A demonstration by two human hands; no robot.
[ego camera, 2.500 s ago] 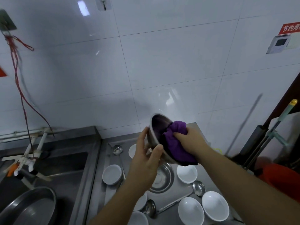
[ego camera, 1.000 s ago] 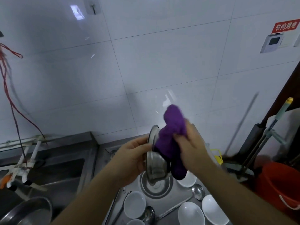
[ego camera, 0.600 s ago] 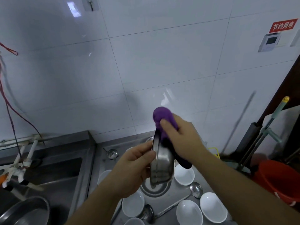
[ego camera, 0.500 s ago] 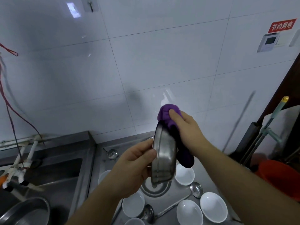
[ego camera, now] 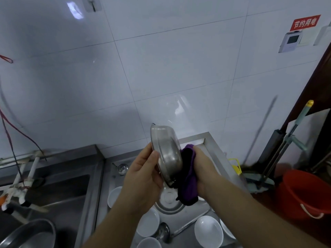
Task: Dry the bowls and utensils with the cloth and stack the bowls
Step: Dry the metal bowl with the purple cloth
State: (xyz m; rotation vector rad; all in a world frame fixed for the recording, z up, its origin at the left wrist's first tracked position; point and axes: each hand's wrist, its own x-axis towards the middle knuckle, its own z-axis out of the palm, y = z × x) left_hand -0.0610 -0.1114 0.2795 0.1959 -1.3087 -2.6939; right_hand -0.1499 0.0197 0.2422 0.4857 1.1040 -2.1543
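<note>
Steel bowls: two, one held up point(ego camera: 167, 154), one on the bench point(ego camera: 169, 205) | white bowls: six seen, some partly hidden, e.g. point(ego camera: 208, 231) | ladles: two point(ego camera: 122, 169) point(ego camera: 163, 230) | purple cloth: one point(ego camera: 188, 178) | red bucket: one point(ego camera: 304, 194) | hands: two point(ego camera: 143, 178) point(ego camera: 204, 167)

Up on the white tiled wall point(ego camera: 179, 59) to my right I can read one red sign point(ego camera: 305, 22) with white Chinese characters, 节约用电. It is stuck just above a small white wall unit point(ego camera: 291, 42) with a dark screen; whatever that screen shows is too small for me to read. I can make out no other writing.
</note>
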